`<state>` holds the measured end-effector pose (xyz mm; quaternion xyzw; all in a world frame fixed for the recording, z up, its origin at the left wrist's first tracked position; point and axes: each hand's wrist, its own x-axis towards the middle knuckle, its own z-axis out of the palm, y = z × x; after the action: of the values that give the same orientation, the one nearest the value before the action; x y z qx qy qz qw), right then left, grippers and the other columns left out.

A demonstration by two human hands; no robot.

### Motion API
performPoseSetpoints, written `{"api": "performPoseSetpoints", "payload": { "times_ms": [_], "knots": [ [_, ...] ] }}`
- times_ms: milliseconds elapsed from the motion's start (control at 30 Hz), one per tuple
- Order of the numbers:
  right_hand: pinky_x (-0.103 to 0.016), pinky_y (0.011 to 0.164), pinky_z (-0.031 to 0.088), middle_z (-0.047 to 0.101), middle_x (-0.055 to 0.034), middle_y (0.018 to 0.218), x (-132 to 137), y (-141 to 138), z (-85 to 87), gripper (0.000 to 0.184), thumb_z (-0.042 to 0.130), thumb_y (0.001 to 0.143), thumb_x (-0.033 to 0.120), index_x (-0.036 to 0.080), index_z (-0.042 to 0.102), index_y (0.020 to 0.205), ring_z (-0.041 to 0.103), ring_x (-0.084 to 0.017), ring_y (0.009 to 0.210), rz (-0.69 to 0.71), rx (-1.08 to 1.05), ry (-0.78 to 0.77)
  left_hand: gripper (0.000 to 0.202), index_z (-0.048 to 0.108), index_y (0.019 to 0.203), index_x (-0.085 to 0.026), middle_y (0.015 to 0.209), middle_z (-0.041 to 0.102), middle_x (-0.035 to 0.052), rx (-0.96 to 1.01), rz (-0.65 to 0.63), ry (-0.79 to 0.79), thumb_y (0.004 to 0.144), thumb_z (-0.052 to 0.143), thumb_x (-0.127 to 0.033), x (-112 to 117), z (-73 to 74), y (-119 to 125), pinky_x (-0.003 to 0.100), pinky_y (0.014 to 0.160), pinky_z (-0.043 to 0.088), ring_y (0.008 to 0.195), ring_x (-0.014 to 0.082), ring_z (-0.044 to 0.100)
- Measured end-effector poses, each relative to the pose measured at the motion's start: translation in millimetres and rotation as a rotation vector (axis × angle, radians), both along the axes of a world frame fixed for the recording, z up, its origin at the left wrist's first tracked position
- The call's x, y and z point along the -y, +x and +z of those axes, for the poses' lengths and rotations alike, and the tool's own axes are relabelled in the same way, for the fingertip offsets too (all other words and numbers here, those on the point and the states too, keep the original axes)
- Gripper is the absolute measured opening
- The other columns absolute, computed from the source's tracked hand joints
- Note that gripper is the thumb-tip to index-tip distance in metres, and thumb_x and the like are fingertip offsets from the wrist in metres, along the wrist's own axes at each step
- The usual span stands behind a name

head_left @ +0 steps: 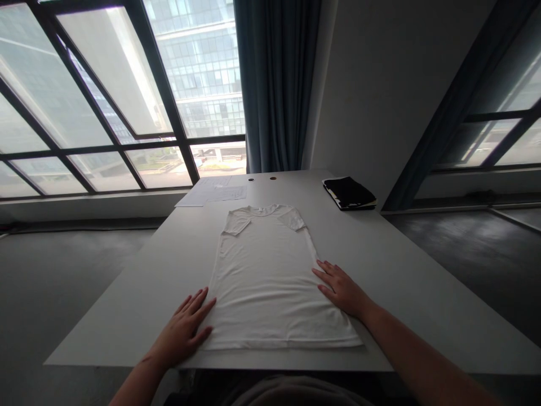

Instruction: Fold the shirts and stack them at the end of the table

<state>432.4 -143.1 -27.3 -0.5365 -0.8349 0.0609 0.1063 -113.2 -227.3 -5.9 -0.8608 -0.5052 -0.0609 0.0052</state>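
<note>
A white T-shirt [270, 270] lies spread flat on the grey table [406, 282], collar at the far end and hem near me. My left hand [186, 327] rests flat, fingers stretched out, on the shirt's lower left edge. My right hand [340, 287] lies flat with fingers spread on the shirt's right side, a little farther up. Neither hand holds anything.
A folded black garment [349, 193] sits at the table's far right corner. Sheets of paper [213, 193] lie at the far left. Two small round holes [262, 179] mark the far edge. Windows and a dark curtain [274, 84] stand behind the table.
</note>
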Motion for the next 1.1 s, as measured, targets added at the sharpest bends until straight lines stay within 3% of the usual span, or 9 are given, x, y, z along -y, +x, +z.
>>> {"api": "performPoseSetpoints", "payload": {
  "times_ms": [367,500,600,700,800,933,1100],
  "knots": [
    [-0.055,0.127,0.029,0.038,-0.0107,0.166,2,-2,3.6,0.057,0.049,0.101,0.044,0.024,0.056,0.154,0.037,-0.03,0.154,-0.005,-0.013,-0.004,0.046,0.063,0.142,-0.031,0.153,0.058,0.0046,0.174,0.165,0.023,0.106,0.038,-0.046,0,-2.3,2,0.045,0.117,0.049,0.139,0.0236,0.056],
    [-0.055,0.127,0.03,0.04,-0.0108,0.165,2,1,0.3,0.057,0.05,0.099,0.044,0.023,0.058,0.151,0.038,-0.031,0.153,-0.003,-0.042,0.007,0.044,0.066,0.127,-0.023,0.127,0.071,0.0108,0.27,0.312,0.08,0.104,0.037,-0.047,4,1.3,10,0.044,0.103,0.055,0.117,0.0256,0.067],
    [-0.054,0.124,0.034,0.046,-0.0105,0.162,-6,5,2.9,0.05,0.051,0.098,0.044,0.024,0.068,0.14,0.038,-0.031,0.152,0.011,-0.121,0.043,0.037,0.067,0.108,-0.024,0.105,0.073,0.0083,0.292,0.414,0.02,0.103,0.036,-0.044,7,10.0,21,0.038,0.089,0.055,0.096,0.0234,0.07],
    [-0.053,0.121,0.038,0.056,-0.0121,0.151,-25,-5,17.1,0.041,0.05,0.098,0.039,0.023,0.074,0.127,0.045,-0.031,0.145,0.018,-0.194,0.124,0.033,0.063,0.093,-0.024,0.097,0.071,0.0061,0.233,0.479,-0.057,0.103,0.039,-0.044,9,22.7,36,0.036,0.085,0.051,0.091,0.0228,0.067],
    [-0.049,0.117,0.041,0.065,-0.013,0.137,-56,-44,42.8,0.034,0.053,0.098,0.034,0.021,0.076,0.119,0.056,-0.029,0.131,0.078,-0.22,0.184,0.032,0.062,0.091,-0.023,0.095,0.069,0.0064,0.179,0.549,-0.123,0.101,0.043,-0.047,7,32.8,49,0.035,0.086,0.048,0.091,0.0229,0.066],
    [-0.037,0.113,0.041,0.072,-0.0116,0.121,-111,-135,76.7,0.027,0.057,0.098,0.027,0.017,0.077,0.113,0.061,-0.024,0.117,0.162,-0.181,0.064,0.027,0.063,0.091,-0.021,0.098,0.069,0.0073,0.14,0.584,-0.217,0.098,0.049,-0.044,3,37.0,60,0.034,0.085,0.047,0.093,0.023,0.066],
    [-0.028,0.097,0.046,0.076,-0.0097,0.113,-185,-252,90.2,0.03,0.053,0.101,0.029,0.017,0.079,0.109,0.066,-0.022,0.106,0.13,-0.124,-0.064,0.018,0.06,0.092,-0.022,0.102,0.071,0.0073,0.162,0.607,-0.234,0.098,0.045,-0.032,3,39.2,68,0.031,0.085,0.046,0.098,0.0221,0.068]
  ]
}}
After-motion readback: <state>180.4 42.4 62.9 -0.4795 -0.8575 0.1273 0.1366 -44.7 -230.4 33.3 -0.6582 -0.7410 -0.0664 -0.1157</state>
